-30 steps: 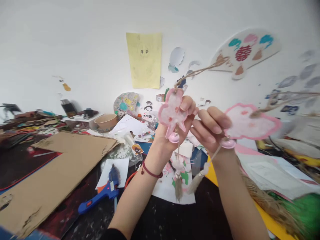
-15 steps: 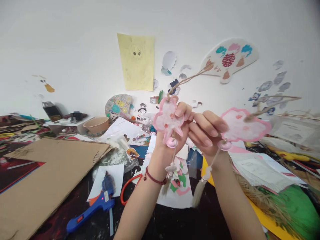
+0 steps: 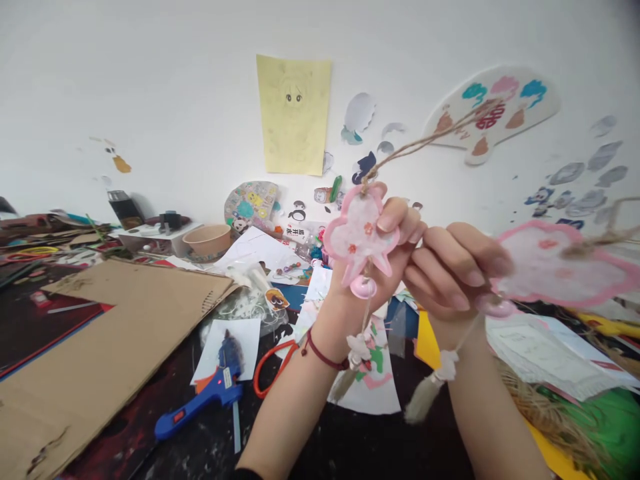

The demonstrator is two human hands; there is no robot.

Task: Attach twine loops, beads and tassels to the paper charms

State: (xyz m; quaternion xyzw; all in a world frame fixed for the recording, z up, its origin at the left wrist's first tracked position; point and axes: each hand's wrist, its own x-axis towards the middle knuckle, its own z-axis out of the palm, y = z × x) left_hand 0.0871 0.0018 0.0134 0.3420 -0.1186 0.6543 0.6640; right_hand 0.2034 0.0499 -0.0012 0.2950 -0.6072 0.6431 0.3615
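Note:
My left hand [image 3: 395, 247] is closed on a pink-edged, white cloud-shaped pendant [image 3: 361, 233] with small orange-pink flowers. A twine loop rises from its top toward the upper right; a pink bead, a small white flower and a pale tassel [image 3: 344, 385] hang below. Beside it, my right hand [image 3: 450, 267] pinches the near end of a matching pendant [image 3: 565, 263], turned sideways and partly blurred. Its twine points right, and its own bead and tassel [image 3: 423, 400] dangle over my right forearm. Both hands are raised above the table, their knuckles close together.
A blue glue gun [image 3: 220, 387] lies on white paper at left, near orange-handled scissors [image 3: 265, 373]. A big cardboard sheet [image 3: 125, 333] covers the left side. A paper bowl [image 3: 207, 241] stands behind. Twine [image 3: 545, 407] and green material [image 3: 600, 427] lie at right.
Both hands and pendants have shifted right in the view, as has the background. The right pendant now appears larger and closer, reaching the picture's right edge. Both hands keep their hold.

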